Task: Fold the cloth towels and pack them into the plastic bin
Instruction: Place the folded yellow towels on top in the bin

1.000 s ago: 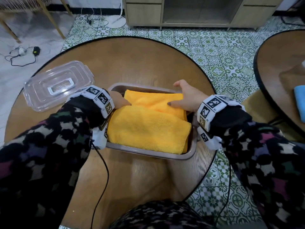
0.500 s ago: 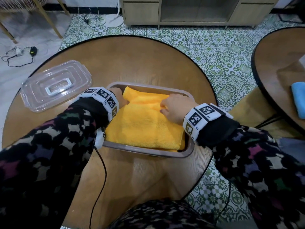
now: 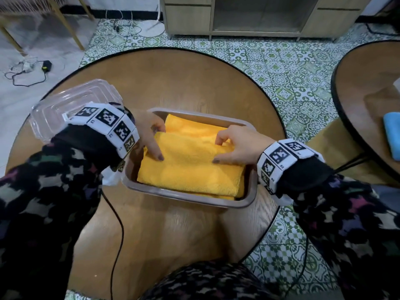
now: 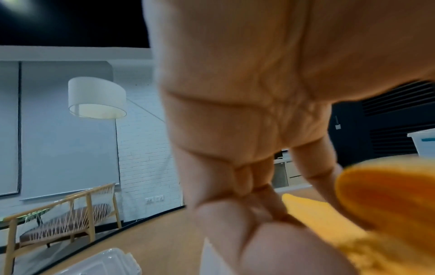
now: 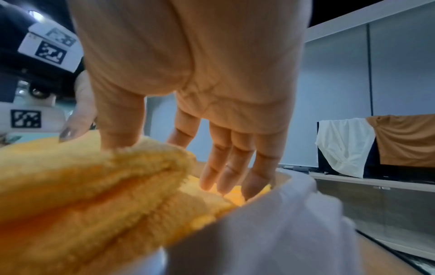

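A grey plastic bin (image 3: 184,197) stands on the round wooden table (image 3: 194,83) and holds folded yellow towels. The top towel (image 3: 190,167) fills the near part, and a lower towel (image 3: 194,126) shows behind it. My left hand (image 3: 158,141) grips the top towel's left far corner, thumb on top and fingers behind the edge. My right hand (image 3: 218,151) holds the right far corner the same way. In the right wrist view the thumb rests on the towel fold (image 5: 94,195) and the fingers (image 5: 223,167) reach down inside the bin wall (image 5: 259,223). The left wrist view shows blurred fingers (image 4: 247,176) beside the towel (image 4: 376,204).
A clear plastic lid (image 3: 71,107) lies on the table left of the bin, partly behind my left wrist. A black cable (image 3: 116,224) runs over the near table. A second table (image 3: 368,94) at the right carries a blue cloth (image 3: 392,135).
My right hand left the bin's far rim and came onto the top towel. My left hand rose out of the bin's left side and set its thumb on the towel.
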A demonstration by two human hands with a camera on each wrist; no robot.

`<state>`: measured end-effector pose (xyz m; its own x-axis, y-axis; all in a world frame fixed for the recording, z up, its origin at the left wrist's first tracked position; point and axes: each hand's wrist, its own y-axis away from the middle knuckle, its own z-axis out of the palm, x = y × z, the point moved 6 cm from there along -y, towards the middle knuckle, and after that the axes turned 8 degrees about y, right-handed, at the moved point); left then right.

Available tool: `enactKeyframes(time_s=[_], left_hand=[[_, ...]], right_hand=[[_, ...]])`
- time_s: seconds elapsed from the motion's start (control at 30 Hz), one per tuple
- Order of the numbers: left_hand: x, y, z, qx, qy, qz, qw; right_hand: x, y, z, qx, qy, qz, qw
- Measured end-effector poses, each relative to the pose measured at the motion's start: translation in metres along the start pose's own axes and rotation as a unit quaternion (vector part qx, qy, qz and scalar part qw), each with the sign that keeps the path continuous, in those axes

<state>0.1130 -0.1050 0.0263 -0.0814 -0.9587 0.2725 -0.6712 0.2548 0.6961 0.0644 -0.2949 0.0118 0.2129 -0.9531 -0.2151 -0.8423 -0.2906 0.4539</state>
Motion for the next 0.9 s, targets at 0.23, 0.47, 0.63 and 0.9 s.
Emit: enactKeyframes(time_s=[0.23, 0.47, 0.63, 0.9], left_hand=[[-0.019, -0.004, -0.004, 0.106, 0.182, 0.008, 0.978], [-0.022, -0.004, 0.009, 0.155, 0.145, -0.037, 0.977], [-0.02, 0.0, 0.006, 0.151, 0.101, -0.018, 0.983], [-0.009, 0.03, -0.018, 0.143, 0.402, 0.178, 0.887]], right_hand=[[-0.003, 0.006, -0.017, 0.118, -0.071, -0.003, 0.991], [-0.057, 0.019, 0.023, 0.042, 0.162, -0.132, 0.977], [-0.05, 0.017, 0.027, 0.017, 0.166, -0.11, 0.98], [-0.006, 0.02, -0.015, 0.181, -0.077, 0.018, 0.98]])
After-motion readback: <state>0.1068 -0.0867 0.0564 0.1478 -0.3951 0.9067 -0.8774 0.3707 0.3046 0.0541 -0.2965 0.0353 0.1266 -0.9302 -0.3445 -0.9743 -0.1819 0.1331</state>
